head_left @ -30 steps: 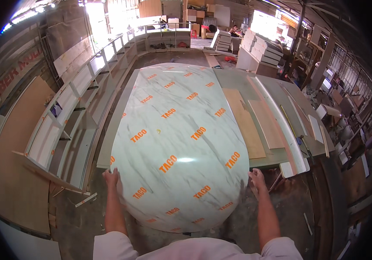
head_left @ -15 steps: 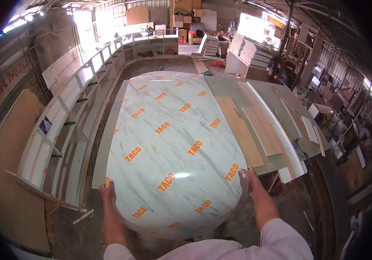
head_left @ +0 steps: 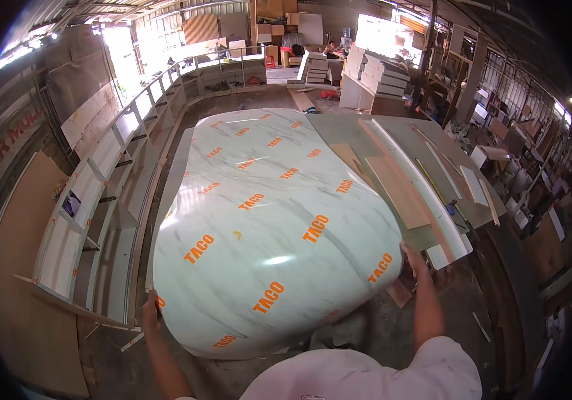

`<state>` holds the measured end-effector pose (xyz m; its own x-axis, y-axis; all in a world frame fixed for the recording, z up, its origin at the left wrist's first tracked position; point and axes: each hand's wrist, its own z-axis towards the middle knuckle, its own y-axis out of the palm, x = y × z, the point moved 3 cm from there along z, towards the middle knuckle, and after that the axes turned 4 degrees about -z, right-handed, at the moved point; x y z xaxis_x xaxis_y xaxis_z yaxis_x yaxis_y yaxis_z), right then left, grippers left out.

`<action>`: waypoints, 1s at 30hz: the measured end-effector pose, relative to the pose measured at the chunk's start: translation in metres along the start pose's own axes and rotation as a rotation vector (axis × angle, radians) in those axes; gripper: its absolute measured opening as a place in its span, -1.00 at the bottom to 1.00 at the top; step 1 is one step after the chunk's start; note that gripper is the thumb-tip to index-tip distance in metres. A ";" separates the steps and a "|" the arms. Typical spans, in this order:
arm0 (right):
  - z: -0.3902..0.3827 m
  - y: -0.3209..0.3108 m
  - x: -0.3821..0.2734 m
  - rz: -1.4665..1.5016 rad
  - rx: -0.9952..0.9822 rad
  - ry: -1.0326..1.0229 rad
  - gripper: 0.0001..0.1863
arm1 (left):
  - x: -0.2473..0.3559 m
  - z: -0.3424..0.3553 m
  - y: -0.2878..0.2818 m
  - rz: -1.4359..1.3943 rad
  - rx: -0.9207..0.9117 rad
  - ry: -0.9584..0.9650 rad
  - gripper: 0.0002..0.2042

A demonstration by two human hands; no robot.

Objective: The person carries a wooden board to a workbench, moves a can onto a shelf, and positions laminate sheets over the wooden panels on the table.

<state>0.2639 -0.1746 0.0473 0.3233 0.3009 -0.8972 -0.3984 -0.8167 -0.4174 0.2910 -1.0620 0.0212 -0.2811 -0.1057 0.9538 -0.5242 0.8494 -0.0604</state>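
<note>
A large, glossy white laminate sheet point(head_left: 259, 227) with grey marbling and repeated orange print lies on a broad worktable point(head_left: 346, 130). Its near end bulges upward and curls down over the table's front edge toward me. My left hand point(head_left: 151, 308) is closed on the sheet's left edge, its fingers partly hidden. On the opposite edge my right hand point(head_left: 416, 259) grips the sheet, some fingers out of sight beneath it. A small yellow mark shows on the sheet's middle.
Right of the sheet, wooden boards point(head_left: 399, 193), a long white strip point(head_left: 426, 187) and a yellow tape measure point(head_left: 431, 180) lie on the table. A curved white shelf frame point(head_left: 109, 160) runs along the left. Stacked white boxes point(head_left: 383, 75) and a seated person point(head_left: 330, 48) are farther back.
Both hands have moved outward with the sheet's edges, the left one also lower. The near part of the sheet now looks wider and more arched, with a ripple farther along it.
</note>
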 end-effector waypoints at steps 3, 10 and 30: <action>-0.017 -0.010 -0.016 0.028 0.038 -0.003 -0.18 | 0.013 -0.009 0.004 -0.405 -0.129 0.053 -0.52; -0.056 -0.024 -0.013 0.208 0.113 0.088 -0.28 | 0.030 -0.044 -0.002 -0.143 -0.125 0.134 -0.52; -0.083 -0.090 0.132 0.124 -0.017 0.169 -0.45 | -0.089 -0.177 -0.008 -0.044 -0.079 -0.091 -0.28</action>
<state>0.4133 -0.1022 -0.0219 0.4125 0.1117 -0.9041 -0.4299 -0.8511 -0.3013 0.4631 -0.9678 -0.0110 -0.3326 -0.1874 0.9243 -0.4738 0.8806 0.0080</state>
